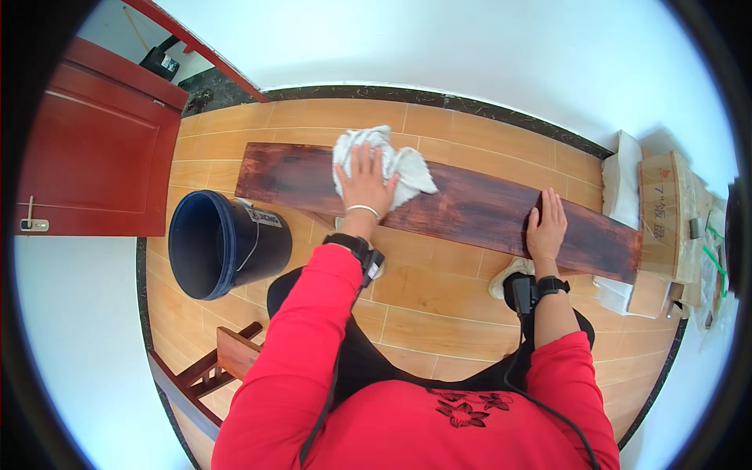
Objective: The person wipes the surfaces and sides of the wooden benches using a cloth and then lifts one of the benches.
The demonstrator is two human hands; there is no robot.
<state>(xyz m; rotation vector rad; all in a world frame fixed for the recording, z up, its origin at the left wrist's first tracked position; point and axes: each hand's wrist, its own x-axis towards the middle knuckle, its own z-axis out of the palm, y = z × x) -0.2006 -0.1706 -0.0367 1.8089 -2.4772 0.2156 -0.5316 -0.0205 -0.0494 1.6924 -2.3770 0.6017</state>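
A long, narrow wooden bench (pixel 486 204) with a dark reddish-brown top stretches across in front of me, slanting down to the right. On its left half lies a crumpled white cloth (pixel 411 174), part of it hanging past the far edge. My left hand (pixel 365 184) rests flat on the cloth with fingers stretched out, pressing it against the wood. Further right, my right hand (pixel 548 227) lies open on the bench top by its near edge, nothing in it. Both wrists carry black straps with small devices.
A dark blue bucket (pixel 258 239) stands left of the bench. A red door (pixel 102 149) is at far left. Cardboard boxes (pixel 662 215) and white foam (pixel 623 180) sit by the right wall. Another wooden piece of furniture (pixel 235 352) is at lower left. My feet straddle tiled floor (pixel 423 313).
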